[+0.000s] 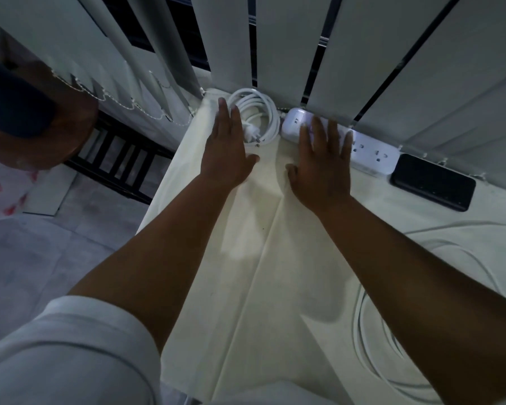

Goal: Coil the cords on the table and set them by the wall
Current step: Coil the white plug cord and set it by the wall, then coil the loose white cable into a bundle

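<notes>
Covering the work surface is a cream cloth-draped table, its fabric lying in long creases running from 6 o'clock toward 12 o'clock. Pale vertical blind slats are hanging along the far edge at 12 o'clock, with dark gaps showing between them and a beaded chain linking their lower ends. A grey tiled floor is showing at 9 o'clock beyond the table's left edge, and a dark slatted frame is standing on it near the table corner.

A coiled white round cord with its plug inside the loop is lying at 12 o'clock, just beside the blinds. A white multi-socket power strip is lying at 1 o'clock along the blinds, its rounded end almost touching the coil. A flat black rectangular device is lying at 2 o'clock, just beside the strip's far end. A loose white uncoiled cord is sprawling in wide loops at 4 o'clock on the cloth.

The left hand is lying flat with fingers extended and together, its fingertips resting at the left side of the coil; it is grasping nothing. The right hand is spreading its fingers apart, palm down, over the near end of the power strip, pressing rather than gripping. White sleeves are showing at 7 o'clock.
</notes>
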The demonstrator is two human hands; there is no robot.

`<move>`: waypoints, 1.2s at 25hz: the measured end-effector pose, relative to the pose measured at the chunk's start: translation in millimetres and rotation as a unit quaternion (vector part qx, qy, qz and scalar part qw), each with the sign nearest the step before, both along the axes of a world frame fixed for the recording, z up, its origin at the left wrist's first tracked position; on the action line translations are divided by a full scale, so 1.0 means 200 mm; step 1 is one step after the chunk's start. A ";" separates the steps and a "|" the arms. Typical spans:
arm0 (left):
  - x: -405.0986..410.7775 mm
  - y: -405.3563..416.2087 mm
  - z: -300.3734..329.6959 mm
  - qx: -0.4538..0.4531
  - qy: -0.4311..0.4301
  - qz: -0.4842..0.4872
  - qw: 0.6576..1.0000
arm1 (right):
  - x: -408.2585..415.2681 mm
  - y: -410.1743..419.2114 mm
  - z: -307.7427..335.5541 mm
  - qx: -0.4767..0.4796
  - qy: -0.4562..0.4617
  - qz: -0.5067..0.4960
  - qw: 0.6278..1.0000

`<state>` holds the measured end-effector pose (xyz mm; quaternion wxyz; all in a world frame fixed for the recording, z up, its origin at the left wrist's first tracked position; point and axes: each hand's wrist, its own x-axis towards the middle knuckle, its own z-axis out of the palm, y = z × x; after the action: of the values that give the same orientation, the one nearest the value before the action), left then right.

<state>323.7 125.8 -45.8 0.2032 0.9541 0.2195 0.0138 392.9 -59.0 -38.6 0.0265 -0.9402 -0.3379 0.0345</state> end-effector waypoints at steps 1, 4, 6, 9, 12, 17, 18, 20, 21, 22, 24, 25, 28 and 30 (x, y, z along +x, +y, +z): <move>-0.01 0.00 0.00 -0.001 -0.003 0.003 1.000 | -0.02 -0.04 0.00 -0.001 0.000 -0.032 0.999; -0.03 -0.03 -0.02 0.003 -0.005 0.004 1.000 | -0.08 -0.14 -0.02 0.002 0.012 -0.123 0.992; -0.04 -0.05 -0.03 -0.001 -0.003 0.005 1.000 | -0.08 -0.19 -0.04 -0.002 0.022 -0.120 0.993; -0.04 -0.06 -0.04 -0.013 -0.003 0.004 1.000 | -0.05 -0.23 -0.04 -0.011 0.024 -0.079 0.996; -0.03 -0.04 -0.03 -0.014 0.013 0.004 1.000 | -0.03 -0.24 -0.04 -0.027 0.030 -0.070 0.997; -0.06 -0.05 0.02 -0.008 0.015 0.001 1.000 | -0.03 -0.27 0.03 -0.033 0.022 -0.056 0.998; -0.08 -0.06 0.03 -0.008 0.013 0.000 1.000 | -0.05 -0.28 0.05 -0.032 0.016 -0.053 0.998; -0.13 -0.12 0.07 -0.006 0.012 -0.003 1.000 | -0.10 -0.32 0.09 -0.030 0.014 -0.055 0.998; -0.17 -0.16 0.08 -0.009 0.014 -0.004 1.000 | -0.13 -0.35 0.11 -0.030 0.018 -0.059 0.998; -0.21 -0.21 0.10 -0.015 0.016 -0.006 1.000 | -0.18 -0.38 0.13 -0.025 0.024 -0.066 0.997; -0.33 -0.34 0.13 -0.034 0.015 -0.026 0.999 | -0.30 -0.48 0.17 -0.009 0.042 -0.090 0.995; -0.39 -0.42 0.14 -0.046 0.014 -0.039 0.998 | -0.37 -0.53 0.19 -0.005 0.055 -0.104 0.993; -0.55 -0.68 0.14 -0.078 0.025 -0.094 0.992 | -0.63 -0.75 0.19 -0.006 0.085 -0.145 0.986; -0.63 -0.85 0.14 -0.095 0.042 -0.140 0.985 | -0.80 -0.92 0.19 -0.002 0.093 -0.172 0.981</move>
<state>197.7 -44.4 -18.3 0.2830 0.9516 0.0921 -0.0761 232.3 -242.7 -0.4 0.0611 -0.9771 -0.1669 0.1170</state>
